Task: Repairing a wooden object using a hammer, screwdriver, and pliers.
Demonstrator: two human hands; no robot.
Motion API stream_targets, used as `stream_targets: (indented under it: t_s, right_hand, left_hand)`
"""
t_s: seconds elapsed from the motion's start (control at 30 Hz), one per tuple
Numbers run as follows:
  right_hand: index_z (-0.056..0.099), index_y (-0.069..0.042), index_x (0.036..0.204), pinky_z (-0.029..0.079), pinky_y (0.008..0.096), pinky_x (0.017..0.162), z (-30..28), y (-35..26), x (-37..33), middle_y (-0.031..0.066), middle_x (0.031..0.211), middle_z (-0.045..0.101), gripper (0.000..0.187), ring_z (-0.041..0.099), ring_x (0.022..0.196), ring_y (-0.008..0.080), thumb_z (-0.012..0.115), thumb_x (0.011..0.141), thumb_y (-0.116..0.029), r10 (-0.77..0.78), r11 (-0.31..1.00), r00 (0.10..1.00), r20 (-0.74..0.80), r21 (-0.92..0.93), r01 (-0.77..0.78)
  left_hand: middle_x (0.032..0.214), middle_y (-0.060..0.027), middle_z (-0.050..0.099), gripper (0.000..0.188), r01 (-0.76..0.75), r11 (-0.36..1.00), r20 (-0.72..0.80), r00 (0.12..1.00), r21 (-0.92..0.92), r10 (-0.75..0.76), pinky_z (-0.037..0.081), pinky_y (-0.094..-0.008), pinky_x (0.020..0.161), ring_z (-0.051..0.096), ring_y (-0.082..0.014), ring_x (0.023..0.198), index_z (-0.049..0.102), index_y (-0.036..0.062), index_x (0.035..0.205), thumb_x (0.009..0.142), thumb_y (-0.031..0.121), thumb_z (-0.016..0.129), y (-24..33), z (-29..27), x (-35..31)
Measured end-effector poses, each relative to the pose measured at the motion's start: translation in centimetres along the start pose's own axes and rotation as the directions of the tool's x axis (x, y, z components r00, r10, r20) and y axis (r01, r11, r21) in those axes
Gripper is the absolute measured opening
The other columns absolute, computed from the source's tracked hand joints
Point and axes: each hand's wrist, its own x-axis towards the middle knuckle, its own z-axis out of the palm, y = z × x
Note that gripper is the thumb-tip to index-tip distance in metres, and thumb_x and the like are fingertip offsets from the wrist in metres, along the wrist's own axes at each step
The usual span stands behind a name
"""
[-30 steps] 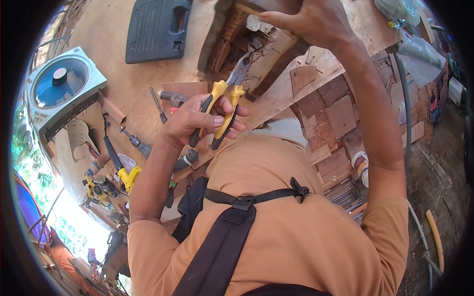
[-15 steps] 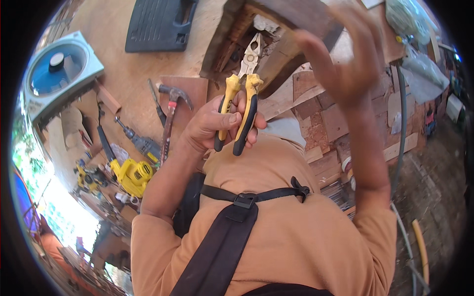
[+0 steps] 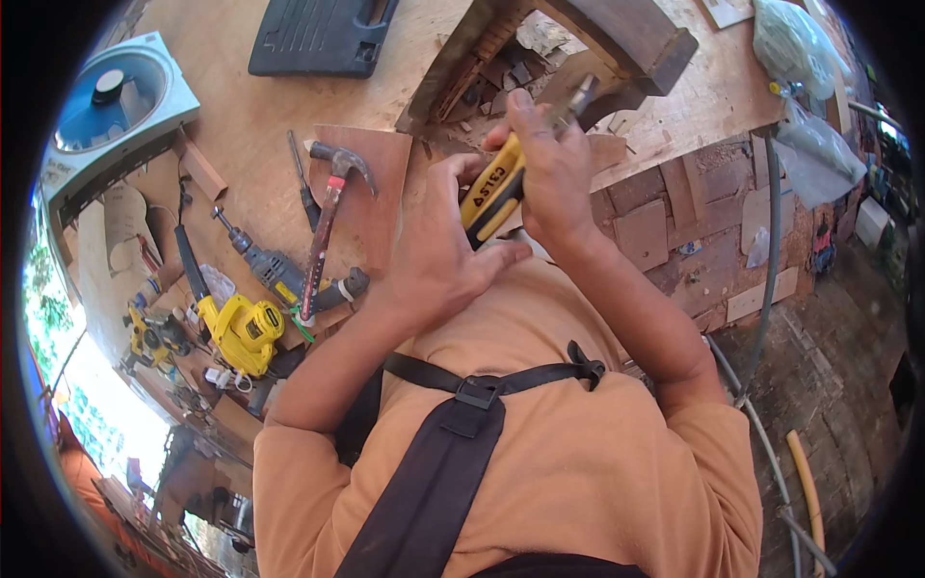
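Observation:
Combination pliers [image 3: 493,191] with yellow and black handles are in front of me, tilted so the metal jaws point up and to the right. My right hand [image 3: 554,173] is wrapped round them near the pivot, covering part of the handles. My left hand [image 3: 429,255] is at the lower handle ends, its thumb stretched out and spread from the fingers; whether it still touches the handles is hard to see. Just beyond the pliers is a dark wooden frame [image 3: 665,63] with wood scraps visible inside it.
On the wooden worktop to the left lie a hammer [image 3: 326,226], a screwdriver [image 3: 303,178], a grey drill [image 3: 270,265] and a yellow blower [image 3: 246,332]. A black case [image 3: 313,43] and a blue-topped box [image 3: 111,106] stand farther back. Plastic bags [image 3: 800,48] are at far right.
My right hand has come down from the raised position and taken hold of the pliers. They have tilted to the right, and my left hand's fingers have loosened around the handles.

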Motion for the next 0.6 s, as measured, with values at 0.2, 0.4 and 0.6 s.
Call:
stream_targets:
  t_s: [0.2, 0.4, 0.6]
  right_hand:
    - [0.063, 0.003, 0.104, 0.052, 0.0290, 0.067, -2.3, -3.2, -0.9, 0.0030, 0.076, 0.064, 0.048, 0.061, 0.066, 0.0136, 0.070, 0.092, -0.044, -0.238, 0.710, 0.925, 0.297, -0.596, 0.374]
    - [0.068, -0.004, 0.112, 0.056, 0.0347, 0.078, -5.8, -14.2, -0.4, 0.0116, 0.098, 0.072, 0.027, 0.070, 0.088, 0.0195, 0.074, 0.088, -0.014, -0.610, 0.249, 0.709, 0.354, -0.764, 0.596]
    - [0.054, 0.000, 0.129, 0.048, 0.0448, 0.095, -1.6, -14.8, 6.6, 0.0204, 0.110, 0.066, 0.077, 0.062, 0.108, 0.0374, 0.074, 0.080, -0.055, -0.441, -0.052, 0.764, 0.470, -0.864, 0.501]
  left_hand:
    - [0.087, -0.0161, 0.064, 0.031, 0.070, 0.969, 0.001, 0.997, 0.238, -0.072, 0.049, -0.0360, 0.079, 0.064, -0.0276, 0.083, 0.055, -0.0009, 0.105, 0.080, 0.007, 0.071, -2.9, 0.3, -0.2]
    - [0.084, -0.0034, 0.055, 0.039, 0.237, 0.967, 0.249, 0.935, 0.094, -0.253, 0.046, -0.0302, 0.075, 0.054, -0.0140, 0.079, 0.059, -0.0034, 0.116, 0.078, 0.004, 0.063, -2.1, -1.1, 1.1]
    - [0.085, 0.0015, 0.050, 0.051, 0.311, 0.943, 0.362, 0.871, 0.121, -0.333, 0.042, -0.0246, 0.071, 0.048, -0.0092, 0.076, 0.059, -0.0036, 0.126, 0.076, 0.004, 0.065, -1.0, -1.6, 3.6]
